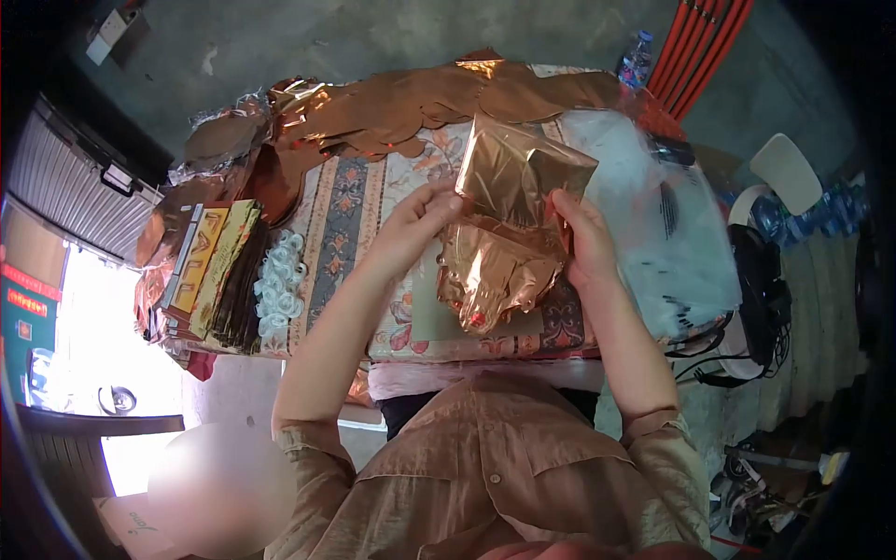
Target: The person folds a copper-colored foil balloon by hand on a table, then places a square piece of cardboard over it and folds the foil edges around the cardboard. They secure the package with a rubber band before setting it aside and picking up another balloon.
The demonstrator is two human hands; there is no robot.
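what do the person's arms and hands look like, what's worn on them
The left sleeve and right sleeve belong to a thin light-brown buttoned shirt; their cuffs sit near the elbows, leaving the forearms bare. The left hand and right hand are bare: no glove, watch or ring shows.

hands (422, 217) (581, 241) 2 | foil bundle (509, 224) 1 | water bottle (637, 58) 1 | plastic bag (653, 233) 1 | floral cloth (355, 210) 1

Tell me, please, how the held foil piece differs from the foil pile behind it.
The foil piece is single, held by the left hand and right hand; the foil pile is many sheets lying on the table. The foil piece gleams brightly; the foil pile looks darker. Both are copper-coloured foil.
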